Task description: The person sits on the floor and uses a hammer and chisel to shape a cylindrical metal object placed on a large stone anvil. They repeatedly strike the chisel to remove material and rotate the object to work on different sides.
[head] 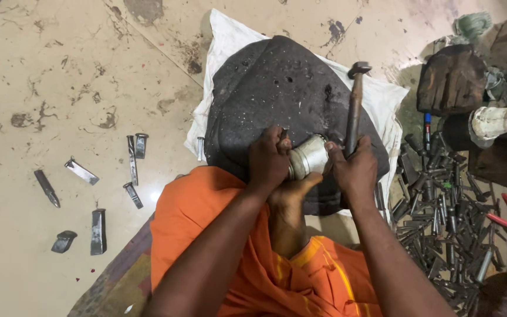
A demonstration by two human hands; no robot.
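**Entry: silver vessel on the pitch block, chasing in hand**

- Item worked: small silver-coloured metal vessel [308,157], ribbed, lying on its side at the near edge of a black domed pitch block [277,88], braced from beneath by the person's foot [291,194]. Position: 6 o'clock on the block.
- Left hand [268,159]: fingers curled closed, pinching a short punch [283,134] whose top shows above the knuckles; tip hidden, apparently set on the vessel's left end.
- Right hand [354,167]: wrapped tight around the handle of a hammer [354,105], head raised toward 12 o'clock; thumb touching the vessel's right side.
- Support: white cloth [230,41] under the block, orange garment [206,235] over the lap.
- Surroundings: loose chisels [96,230] on the floor at 9 o'clock; heap of steel punches [441,217] at 3 o'clock; dark wooden block [452,79] at 2 o'clock.
- Progress, as judged: vessel formed and ribbed already; surface detail too small to read, so how much chasing remains cannot be told. Work looks mid-course, tools engaged.
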